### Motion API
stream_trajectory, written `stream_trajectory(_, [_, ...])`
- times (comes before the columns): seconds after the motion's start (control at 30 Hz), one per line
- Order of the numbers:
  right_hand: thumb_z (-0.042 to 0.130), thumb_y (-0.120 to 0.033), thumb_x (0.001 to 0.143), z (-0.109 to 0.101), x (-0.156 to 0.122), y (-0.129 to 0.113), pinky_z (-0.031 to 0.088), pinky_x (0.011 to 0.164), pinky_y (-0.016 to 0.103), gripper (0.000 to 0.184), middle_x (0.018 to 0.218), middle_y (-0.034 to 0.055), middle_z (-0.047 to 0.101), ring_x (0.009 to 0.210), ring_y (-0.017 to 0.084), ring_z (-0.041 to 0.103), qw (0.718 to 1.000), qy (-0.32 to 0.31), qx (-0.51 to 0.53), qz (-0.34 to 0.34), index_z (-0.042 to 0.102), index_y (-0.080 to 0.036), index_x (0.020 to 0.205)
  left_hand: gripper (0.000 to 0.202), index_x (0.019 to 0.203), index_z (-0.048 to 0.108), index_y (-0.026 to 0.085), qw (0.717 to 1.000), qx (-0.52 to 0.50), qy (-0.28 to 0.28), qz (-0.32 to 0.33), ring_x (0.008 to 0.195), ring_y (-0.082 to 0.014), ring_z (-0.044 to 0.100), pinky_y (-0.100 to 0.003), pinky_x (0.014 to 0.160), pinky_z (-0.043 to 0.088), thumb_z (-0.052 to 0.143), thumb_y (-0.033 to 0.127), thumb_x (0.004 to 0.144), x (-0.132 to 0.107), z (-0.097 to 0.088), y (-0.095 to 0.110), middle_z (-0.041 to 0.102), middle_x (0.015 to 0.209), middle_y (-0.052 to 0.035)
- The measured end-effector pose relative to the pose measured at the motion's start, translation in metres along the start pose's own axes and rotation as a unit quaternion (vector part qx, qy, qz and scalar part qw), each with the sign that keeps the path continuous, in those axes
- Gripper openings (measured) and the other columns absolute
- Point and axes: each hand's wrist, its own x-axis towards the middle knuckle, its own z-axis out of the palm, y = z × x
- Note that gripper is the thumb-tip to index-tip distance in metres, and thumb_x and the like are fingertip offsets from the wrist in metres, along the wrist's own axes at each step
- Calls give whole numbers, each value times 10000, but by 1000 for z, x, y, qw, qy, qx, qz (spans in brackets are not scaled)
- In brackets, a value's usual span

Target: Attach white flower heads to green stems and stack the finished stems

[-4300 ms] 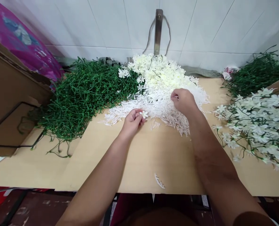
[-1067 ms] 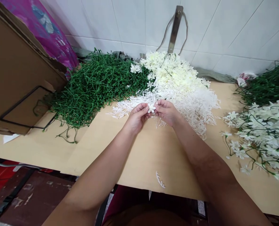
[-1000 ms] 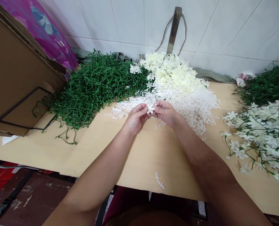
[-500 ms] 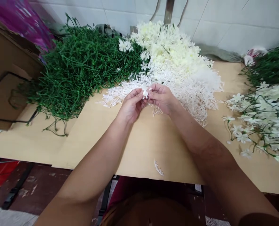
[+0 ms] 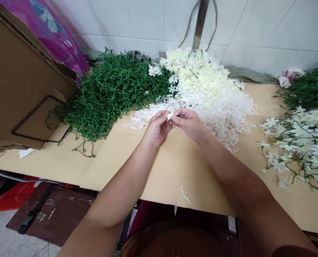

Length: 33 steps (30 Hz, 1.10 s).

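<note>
My left hand (image 5: 157, 129) and my right hand (image 5: 191, 124) meet above the tabletop, fingertips pinched together. Between them is a small white artificial flower (image 5: 170, 116), partly covered by the fingers. Just beyond the hands lies a heap of thin white plastic flower pieces (image 5: 215, 110). Cream-white artificial petals (image 5: 199, 73) are piled behind that heap. Left of it spreads a tangled mound of green plastic stems (image 5: 116, 85).
Flowers on green stems (image 5: 306, 142) lie at the right, with more green stems (image 5: 309, 89) behind. One white sprig (image 5: 186, 195) rests near the front edge of the cardboard-covered table (image 5: 116, 164). A cardboard box (image 5: 22, 78) and purple bag (image 5: 59, 39) stand at left.
The view has shifted, so the table and piles appear lower and a little to the right. Both hands stay together on the small white flower, which shows at a slightly different angle.
</note>
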Motion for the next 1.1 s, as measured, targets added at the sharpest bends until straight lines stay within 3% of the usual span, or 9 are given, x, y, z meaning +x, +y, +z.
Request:
stream_trajectory(0.13, [860, -469, 498, 8, -2, 0, 456, 601, 257, 428, 623, -40, 594, 608, 96, 549, 1000, 19, -6, -16, 583, -200, 685, 211, 699, 522, 169, 1000, -16, 9, -16, 473, -39, 528, -159, 544, 479, 729, 142, 670, -3, 5, 3, 567, 543, 59])
stream_trajectory(0.27, [798, -434, 619, 16, -5, 0, 478, 607, 280, 341, 641, -29, 574, 605, 108, 545, 992, 68, -77, -74, 565, -206, 720, 165, 730, 544, 174, 997, -53, 39, -32, 463, -39, 525, -149, 519, 451, 665, 79, 671, -4, 6, 4, 589, 552, 55])
stream_trajectory(0.47, [646, -283, 776, 23, -10, 4, 488, 676, 315, 131, 796, 11, 568, 739, 144, 556, 950, 135, -225, -173, 532, -222, 752, 100, 722, 539, 162, 999, -27, 18, -40, 575, -83, 612, -191, 581, 490, 634, 138, 700, -6, 8, 6, 632, 627, 19])
stream_trajectory(0.6, [589, -227, 792, 23, -11, 2, 478, 714, 317, 96, 792, 10, 548, 766, 148, 540, 927, 129, -288, -203, 507, -223, 743, 52, 732, 557, 162, 999, -12, 23, -43, 673, -124, 661, -221, 622, 506, 597, 146, 703, -8, 11, 7, 666, 665, -9])
stream_trajectory(0.9, [530, -155, 766, 21, -11, -3, 440, 716, 319, 128, 734, 5, 528, 722, 149, 504, 847, 139, -435, -273, 451, -225, 693, 142, 714, 543, 168, 999, 18, 28, -19, 557, -66, 580, -172, 568, 461, 666, 125, 656, -5, 6, 5, 617, 635, 35])
stream_trajectory(1.0, [518, -148, 770, 17, -9, 0, 455, 777, 345, 110, 791, 35, 561, 810, 178, 542, 824, 127, -462, -302, 468, -223, 708, 179, 673, 536, 168, 998, 52, 16, 12, 510, -56, 524, -170, 526, 432, 710, 155, 631, -3, 3, 5, 569, 590, 47])
stream_trajectory(1.1, [542, -148, 772, 14, -7, 1, 449, 889, 386, 96, 930, 72, 602, 953, 206, 564, 820, 117, -455, -328, 503, -217, 718, 193, 651, 546, 167, 996, 79, 3, 31, 487, -53, 480, -175, 508, 410, 736, 181, 619, -2, 1, 5, 524, 554, 51])
